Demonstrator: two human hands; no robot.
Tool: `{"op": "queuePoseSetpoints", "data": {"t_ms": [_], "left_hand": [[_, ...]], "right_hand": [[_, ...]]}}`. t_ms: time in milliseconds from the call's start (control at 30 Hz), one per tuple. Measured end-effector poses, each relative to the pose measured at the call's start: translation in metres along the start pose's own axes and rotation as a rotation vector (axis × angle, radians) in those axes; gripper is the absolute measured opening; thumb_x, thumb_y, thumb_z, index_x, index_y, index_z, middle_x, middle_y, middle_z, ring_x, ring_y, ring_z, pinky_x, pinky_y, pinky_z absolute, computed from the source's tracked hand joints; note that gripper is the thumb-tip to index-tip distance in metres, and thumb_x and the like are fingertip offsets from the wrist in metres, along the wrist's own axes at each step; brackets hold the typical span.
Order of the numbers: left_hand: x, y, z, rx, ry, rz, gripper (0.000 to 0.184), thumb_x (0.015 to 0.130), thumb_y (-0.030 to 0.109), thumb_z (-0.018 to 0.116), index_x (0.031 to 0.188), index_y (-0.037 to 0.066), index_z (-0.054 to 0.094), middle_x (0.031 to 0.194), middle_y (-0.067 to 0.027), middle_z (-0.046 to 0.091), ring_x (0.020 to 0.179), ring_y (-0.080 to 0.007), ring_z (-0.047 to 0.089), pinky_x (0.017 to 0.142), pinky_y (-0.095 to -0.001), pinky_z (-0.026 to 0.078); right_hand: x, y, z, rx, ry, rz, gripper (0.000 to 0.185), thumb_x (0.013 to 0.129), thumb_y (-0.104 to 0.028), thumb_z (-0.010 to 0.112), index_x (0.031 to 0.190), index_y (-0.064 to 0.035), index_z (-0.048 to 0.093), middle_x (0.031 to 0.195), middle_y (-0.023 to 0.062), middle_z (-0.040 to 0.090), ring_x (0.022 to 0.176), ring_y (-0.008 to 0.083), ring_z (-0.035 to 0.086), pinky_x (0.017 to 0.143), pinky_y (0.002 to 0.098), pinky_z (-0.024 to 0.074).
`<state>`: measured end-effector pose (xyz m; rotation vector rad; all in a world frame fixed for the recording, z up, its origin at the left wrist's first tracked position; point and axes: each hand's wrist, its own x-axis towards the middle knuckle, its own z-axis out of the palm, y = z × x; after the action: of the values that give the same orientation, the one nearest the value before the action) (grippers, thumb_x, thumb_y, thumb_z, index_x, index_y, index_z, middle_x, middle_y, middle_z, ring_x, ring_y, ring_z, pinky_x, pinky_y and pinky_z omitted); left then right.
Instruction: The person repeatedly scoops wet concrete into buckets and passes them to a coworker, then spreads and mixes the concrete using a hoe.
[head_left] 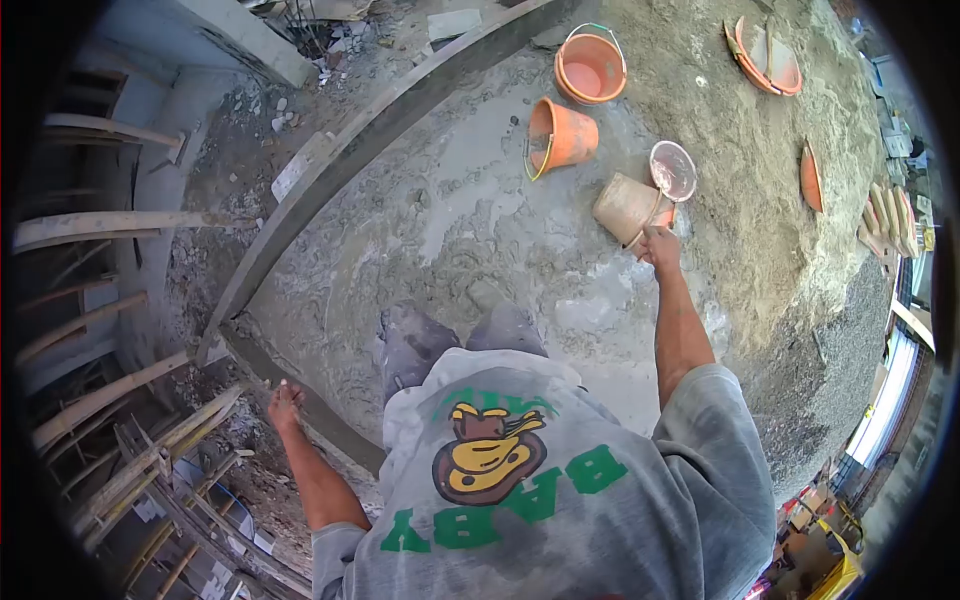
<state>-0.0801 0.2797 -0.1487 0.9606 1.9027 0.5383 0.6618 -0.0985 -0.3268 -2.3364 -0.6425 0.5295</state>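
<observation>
My right hand [657, 248] is closed at the rim of a cement-smeared bucket [624, 207], which lies tipped on the wet grey ground. Whether the fingers hold the rim or the handle is too small to tell. Touching this bucket is a small pale round tub [673, 171]. Farther off, one orange bucket [572, 134] leans on its side with a yellow handle, and another orange bucket [590, 68] stands upright with its handle raised. Out to the left, my left hand [286, 403] hangs over a low wall's edge with loosely bent fingers and nothing in them.
A low curved concrete wall [330, 165] borders the wet cement floor on the left. Beyond it are wooden poles [130, 225] and a drop. Orange basins [772, 62] and an orange pan [811, 176] lie on the sand to the right, near dark gravel [800, 370].
</observation>
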Motion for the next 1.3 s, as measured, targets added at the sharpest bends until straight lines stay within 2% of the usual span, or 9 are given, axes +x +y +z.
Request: {"op": "queuePoseSetpoints", "data": {"t_ms": [67,200,467,600,833,933,1000,1067,1300], "left_hand": [[-0.012,0.029,0.05,0.033,-0.024,-0.074,0.029,0.086,0.027,0.059,0.096,0.0,0.057,0.077,-0.0082,0.062,0.061,-0.0153,0.059,0.057,-0.0272,0.047],[0.016,0.032,0.122,0.133,-0.196,-0.131,0.022,0.086,0.021,0.059,0.09,-0.001,0.057,0.074,-0.0079,0.062,0.06,-0.0148,0.059,0.053,-0.0242,0.046],[0.06,0.085,0.307,0.008,-0.397,-0.001,0.025,0.086,0.022,0.057,0.09,-0.002,0.06,0.075,-0.0093,0.062,0.06,-0.0122,0.057,0.055,-0.0252,0.047],[0.016,0.127,0.388,0.054,-0.519,0.082,0.03,0.087,0.027,0.055,0.102,0.001,0.06,0.08,-0.0044,0.063,0.068,-0.0103,0.058,0.061,-0.0238,0.045],[-0.056,0.058,0.477,-0.052,-0.077,-0.273,0.027,0.088,0.025,0.054,0.101,0.002,0.06,0.075,0.0003,0.056,0.066,-0.007,0.049,0.061,-0.0225,0.042],[-0.107,-0.017,0.517,0.006,-0.073,-0.453,0.023,0.088,0.02,0.056,0.101,0.002,0.059,0.073,0.0016,0.053,0.065,-0.0059,0.047,0.06,-0.0215,0.041],[-0.143,-0.045,0.542,-0.129,-0.112,-0.584,0.02,0.087,0.017,0.057,0.101,0.002,0.059,0.072,0.0021,0.052,0.063,-0.0054,0.046,0.058,-0.021,0.04],[-0.16,-0.076,0.568,-0.21,-0.067,-0.547,0.018,0.088,0.015,0.056,0.099,0.002,0.059,0.072,0.0029,0.051,0.063,-0.0049,0.045,0.055,-0.0213,0.04],[-0.148,-0.043,0.553,-0.242,0.078,-0.552,0.024,0.088,0.024,0.056,0.101,0.005,0.06,0.08,-0.0044,0.06,0.072,-0.0126,0.056,0.068,-0.0278,0.046]], "right_hand": [[-0.045,-0.09,-0.012,0.187,-0.087,0.605,0.024,0.079,-0.023,0.054,0.085,-0.0006,0.059,0.063,0.0037,0.054,0.047,0.0102,0.048,0.039,0.0244,0.0376],[-0.112,-0.023,0.034,-0.148,-0.591,0.526,0.016,0.076,-0.021,0.053,0.073,-0.0053,0.056,0.067,0.0081,0.057,0.061,0.0213,0.054,0.052,0.0342,0.0431],[-0.07,-0.003,0.016,-0.202,-0.682,0.519,0.014,0.081,-0.02,0.052,0.082,-0.0065,0.053,0.065,0.0042,0.051,0.046,0.0152,0.052,0.038,0.0298,0.0398],[0.066,0.084,0.053,-0.299,-0.594,0.286,0.017,0.078,-0.02,0.054,0.085,-0.0056,0.058,0.07,0.0098,0.053,0.061,0.0237,0.056,0.049,0.0353,0.0448],[0.366,-0.055,0.184,-0.636,-0.527,-0.1,0.064,0.076,-0.025,0.06,0.128,0.0042,0.038,0.123,0.0308,0.044,0.111,0.0469,0.044,0.091,0.0447,0.0394],[0.395,-0.124,0.225,-1.14,-0.597,-0.912,0.07,0.074,-0.032,0.066,0.134,-0.0156,0.034,0.134,0.0172,0.036,0.13,0.0321,0.025,0.104,0.0547,0.0202],[0.401,-0.132,0.242,-1.315,-1.022,-1.16,0.057,0.074,-0.033,0.066,0.123,-0.014,0.044,0.125,0.0137,0.047,0.124,0.0299,0.037,0.105,0.0536,0.0175],[0.399,-0.128,0.269,-1.801,-1.206,-0.8,0.045,0.073,-0.033,0.066,0.11,-0.0137,0.05,0.111,0.0127,0.058,0.112,0.0281,0.05,0.106,0.0519,0.0163],[0.402,-0.125,0.309,-1.433,-1.274,-0.845,0.043,0.071,-0.03,0.065,0.106,-0.0069,0.054,0.097,0.0203,0.061,0.092,0.0371,0.059,0.079,0.0455,0.0456]]}}
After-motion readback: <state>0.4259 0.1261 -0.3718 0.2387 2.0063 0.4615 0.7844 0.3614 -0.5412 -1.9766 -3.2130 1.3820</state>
